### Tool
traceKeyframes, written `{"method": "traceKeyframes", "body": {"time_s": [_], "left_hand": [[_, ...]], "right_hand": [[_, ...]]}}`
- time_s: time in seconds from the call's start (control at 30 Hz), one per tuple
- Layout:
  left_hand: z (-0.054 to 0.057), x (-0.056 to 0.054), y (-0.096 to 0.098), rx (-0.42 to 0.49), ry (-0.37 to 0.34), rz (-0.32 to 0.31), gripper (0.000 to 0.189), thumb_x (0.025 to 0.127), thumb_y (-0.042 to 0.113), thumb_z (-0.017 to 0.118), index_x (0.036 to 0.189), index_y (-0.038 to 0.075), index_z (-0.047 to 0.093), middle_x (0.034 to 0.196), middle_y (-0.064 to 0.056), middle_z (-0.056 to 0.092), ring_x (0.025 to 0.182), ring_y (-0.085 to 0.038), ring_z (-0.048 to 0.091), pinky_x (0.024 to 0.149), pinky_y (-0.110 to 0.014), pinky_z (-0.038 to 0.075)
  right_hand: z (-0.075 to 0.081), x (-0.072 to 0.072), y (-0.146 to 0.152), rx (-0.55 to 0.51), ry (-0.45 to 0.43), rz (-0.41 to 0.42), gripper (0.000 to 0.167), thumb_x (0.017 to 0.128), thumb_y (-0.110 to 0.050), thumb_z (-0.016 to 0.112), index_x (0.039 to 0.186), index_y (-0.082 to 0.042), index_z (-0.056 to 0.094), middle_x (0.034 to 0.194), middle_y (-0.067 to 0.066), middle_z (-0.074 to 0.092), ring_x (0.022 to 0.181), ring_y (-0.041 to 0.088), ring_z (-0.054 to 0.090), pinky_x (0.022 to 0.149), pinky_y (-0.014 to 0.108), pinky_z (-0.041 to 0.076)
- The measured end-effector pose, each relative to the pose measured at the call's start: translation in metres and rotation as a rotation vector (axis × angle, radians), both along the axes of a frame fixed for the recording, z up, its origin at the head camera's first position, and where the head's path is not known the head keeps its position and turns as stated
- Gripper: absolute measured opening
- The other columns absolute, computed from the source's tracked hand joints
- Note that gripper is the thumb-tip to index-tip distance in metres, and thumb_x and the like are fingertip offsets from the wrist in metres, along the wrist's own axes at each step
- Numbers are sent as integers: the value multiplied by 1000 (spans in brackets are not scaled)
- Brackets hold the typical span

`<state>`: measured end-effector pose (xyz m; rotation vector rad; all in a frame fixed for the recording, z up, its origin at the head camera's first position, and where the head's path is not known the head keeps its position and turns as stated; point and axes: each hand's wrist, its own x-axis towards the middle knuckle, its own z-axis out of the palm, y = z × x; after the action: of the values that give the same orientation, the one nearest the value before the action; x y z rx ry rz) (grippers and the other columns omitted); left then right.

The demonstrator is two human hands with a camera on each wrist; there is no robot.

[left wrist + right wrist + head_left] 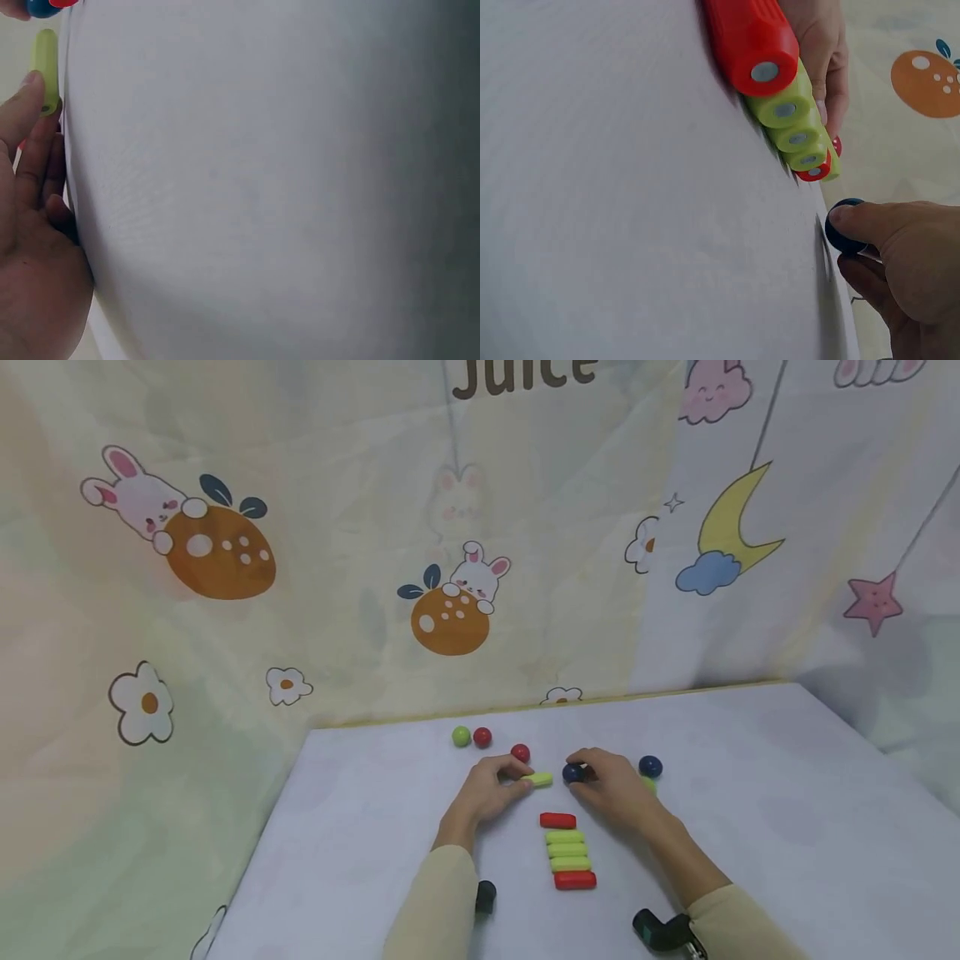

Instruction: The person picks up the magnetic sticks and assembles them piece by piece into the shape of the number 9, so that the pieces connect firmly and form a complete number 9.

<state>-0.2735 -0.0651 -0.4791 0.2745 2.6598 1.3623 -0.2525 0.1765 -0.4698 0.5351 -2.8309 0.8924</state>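
Note:
My left hand (486, 792) pinches a yellow-green magnetic rod (540, 779) between thumb and fingers; the left wrist view shows this rod (46, 64) too. Facing it across a small gap, my right hand (611, 785) pinches a dark blue ball (572, 773) just above or on the table; I cannot tell which. Nearer to me lies a column of rods: a red rod (558, 821) at the far end, three yellow-green rods (568, 850) in the middle, and another red rod (575, 881) closest. Silvery discs show on their ends in the right wrist view.
Beyond my left hand sit a green ball (461, 737), a red ball (482, 737) and a second red ball (520, 752). Right of my right hand is another dark blue ball (650, 767), with a partly hidden yellow-green piece (650, 784). A printed cloth (337, 635) hangs behind the white table (360, 835).

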Motion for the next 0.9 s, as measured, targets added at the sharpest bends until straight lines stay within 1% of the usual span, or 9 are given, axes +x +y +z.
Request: {"method": "traceKeyframes", "body": {"time_s": [0.1,0.27,0.33,0.4,0.5,0.63,0.8,0.9], "left_hand": [[-2,0,-1,2,8,-11,14,94,26,75,107,32,76,108,12,70,116,-16,58,109,-50,43],[-3,1,-1,7,1,-23,15,95,27,74,109,32,76,108,12,69,117,-16,58,110,-51,43],[-3,1,-1,9,-4,-24,15,95,27,74,109,32,76,109,12,69,117,-16,58,110,-51,42],[-3,2,-1,11,-4,-20,15,95,27,74,109,32,76,109,11,69,117,-17,58,110,-52,42],[-1,2,-1,9,-16,-11,15,95,28,74,109,33,76,110,12,69,117,-17,58,109,-52,43],[1,0,-1,11,-18,-13,16,95,30,74,111,34,75,109,12,69,115,-16,58,107,-50,45],[5,-3,-4,28,-3,-50,22,95,29,74,117,28,75,108,12,72,114,-15,60,107,-49,45],[6,-4,-7,29,19,-88,25,95,28,74,119,23,74,107,11,73,113,-14,62,109,-48,44]], "right_hand": [[-6,0,-3,-43,12,24,41,92,-15,78,130,-9,66,125,7,70,108,22,69,95,43,57],[-14,-2,-4,-75,12,27,37,92,-20,78,127,-16,68,119,0,71,102,16,67,93,42,57],[-17,-3,-4,-92,0,27,37,92,-21,79,127,-18,67,118,-2,71,101,15,66,93,42,56],[-20,-4,-4,-101,-5,36,39,92,-21,78,129,-18,66,119,-1,71,103,17,65,94,43,56],[-25,-6,-2,-122,-21,40,41,93,-23,78,131,-19,64,124,0,70,111,21,66,99,44,55],[-28,-12,1,-146,-14,49,40,94,-25,77,131,-21,64,127,0,70,116,23,67,100,44,54],[-27,-15,4,-154,3,53,39,95,-25,76,132,-21,63,121,-2,70,109,18,66,97,42,56],[-27,-15,4,-153,1,29,39,95,-24,76,131,-22,63,116,-2,70,101,15,65,93,40,56]]}}
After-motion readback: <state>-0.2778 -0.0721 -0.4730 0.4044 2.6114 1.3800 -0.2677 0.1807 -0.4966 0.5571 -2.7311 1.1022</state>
